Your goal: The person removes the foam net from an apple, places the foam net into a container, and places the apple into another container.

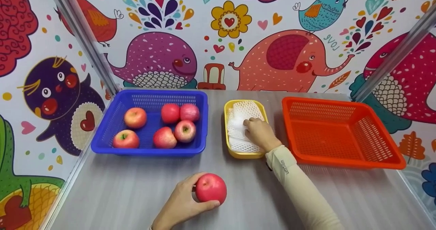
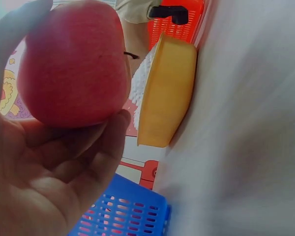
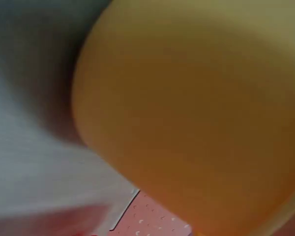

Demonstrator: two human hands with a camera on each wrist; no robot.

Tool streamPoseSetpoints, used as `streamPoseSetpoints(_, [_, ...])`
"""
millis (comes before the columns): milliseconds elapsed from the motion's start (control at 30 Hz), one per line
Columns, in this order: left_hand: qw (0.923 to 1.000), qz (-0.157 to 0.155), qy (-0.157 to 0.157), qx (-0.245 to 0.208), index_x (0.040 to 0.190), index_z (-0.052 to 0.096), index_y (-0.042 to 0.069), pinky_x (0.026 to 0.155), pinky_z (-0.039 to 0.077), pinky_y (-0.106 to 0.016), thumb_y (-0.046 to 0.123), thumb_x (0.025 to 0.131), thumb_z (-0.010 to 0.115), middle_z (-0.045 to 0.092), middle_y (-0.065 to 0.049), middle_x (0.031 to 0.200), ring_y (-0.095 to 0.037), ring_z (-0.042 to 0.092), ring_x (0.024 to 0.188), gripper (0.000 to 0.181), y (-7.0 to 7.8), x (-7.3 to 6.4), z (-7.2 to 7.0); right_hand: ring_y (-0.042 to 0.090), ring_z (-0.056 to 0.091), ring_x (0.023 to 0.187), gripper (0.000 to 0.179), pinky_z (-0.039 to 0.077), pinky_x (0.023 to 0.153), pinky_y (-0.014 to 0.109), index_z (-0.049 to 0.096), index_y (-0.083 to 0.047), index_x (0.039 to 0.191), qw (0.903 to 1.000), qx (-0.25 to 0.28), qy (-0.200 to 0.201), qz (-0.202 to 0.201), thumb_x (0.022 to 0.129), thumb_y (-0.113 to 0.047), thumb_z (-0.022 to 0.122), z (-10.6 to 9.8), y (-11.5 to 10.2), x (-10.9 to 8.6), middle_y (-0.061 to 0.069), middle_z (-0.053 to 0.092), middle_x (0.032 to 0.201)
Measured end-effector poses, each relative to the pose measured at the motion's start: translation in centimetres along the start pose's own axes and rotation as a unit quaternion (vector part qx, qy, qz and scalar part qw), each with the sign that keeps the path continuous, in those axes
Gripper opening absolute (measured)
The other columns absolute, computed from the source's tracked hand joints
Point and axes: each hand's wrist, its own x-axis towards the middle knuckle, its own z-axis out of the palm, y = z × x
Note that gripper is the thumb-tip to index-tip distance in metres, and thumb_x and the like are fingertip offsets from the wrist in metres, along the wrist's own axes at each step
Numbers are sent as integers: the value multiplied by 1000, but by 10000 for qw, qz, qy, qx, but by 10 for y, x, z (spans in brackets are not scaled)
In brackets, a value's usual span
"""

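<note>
A red apple [image 1: 212,189] is gripped in my left hand [image 1: 180,200] above the near part of the table, with the thumb on its near side. In the left wrist view the fingers curl round the apple [image 2: 76,64], and its stem points sideways. My right hand [image 1: 260,132] reaches into a small yellow basket [image 1: 246,155], its curled fingers at the white foam fruit nets [image 1: 243,111]. The fingertips are hidden, so whether they pinch a net cannot be told. In the right wrist view the yellow basket's wall [image 3: 187,118] covers most of the picture.
On the left stands a blue basket [image 1: 146,151] with several apples [image 1: 126,140] lying in it. An orange-red basket [image 1: 344,162] stands at the right, with no fruit seen inside. Cartoon-printed panels [image 1: 218,53] and metal posts [image 1: 87,39] border the grey table [image 1: 119,189].
</note>
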Motion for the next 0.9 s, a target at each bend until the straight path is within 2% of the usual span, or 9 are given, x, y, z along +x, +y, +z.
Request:
streamPoseSetpoints(133, [10000, -48, -52, -8, 128, 63, 20, 80, 55, -31, 58, 75, 82, 65, 10, 115, -11, 62, 99, 69, 0, 1, 0, 35, 64, 81, 21, 55, 74, 49, 70, 1, 106, 9998, -22, -189, 31, 87, -8, 71, -16, 1, -2, 17, 67, 92])
streamPoseSetpoints(233, [10000, -41, -60, 1, 128, 62, 19, 81, 55, -31, 59, 74, 82, 65, 9, 115, -11, 62, 100, 70, -1, 1, -1, 38, 63, 92, 31, 53, 81, 53, 66, 2, 114, 9999, -83, -101, 32, 87, -11, 71, -33, -1, -10, 19, 67, 103])
streamPoseSetpoints(400, [10000, -25, -47, 16, 128, 63, 19, 81, 54, -31, 58, 74, 82, 65, 9, 116, -11, 62, 100, 70, -2, 0, -1, 39, 59, 99, 39, 49, 83, 54, 63, 3, 120, 9975, -283, 639, -85, 85, -12, 72, -63, -6, -29, 20, 65, 111])
streamPoseSetpoints(600, [9999, 110, 30, -8, 128, 63, 20, 81, 55, -31, 56, 74, 84, 65, 9, 115, -11, 62, 100, 69, -1, 2, 1, 36, 59, 91, 28, 49, 80, 51, 65, 0, 109, 9852, -298, 1594, -557, 83, -7, 73, -91, -11, -58, 15, 65, 100])
streamPoseSetpoints(733, [9998, 174, 19, -5, 128, 63, 19, 80, 55, -31, 56, 75, 83, 66, 9, 115, -10, 63, 99, 68, -1, 2, 2, 31, 60, 84, 21, 49, 76, 47, 66, -4, 102, 9789, -179, 1886, -764, 82, -7, 73, -99, -15, -82, 10, 64, 91])
streamPoseSetpoints(900, [9999, 117, -38, -48, 129, 62, 20, 80, 55, -31, 56, 74, 83, 66, 9, 115, -11, 63, 99, 69, -2, 1, 3, 28, 60, 83, 24, 49, 76, 44, 68, -7, 102, 9751, 54, 2070, -795, 80, -7, 77, -101, -21, -112, 7, 66, 92])
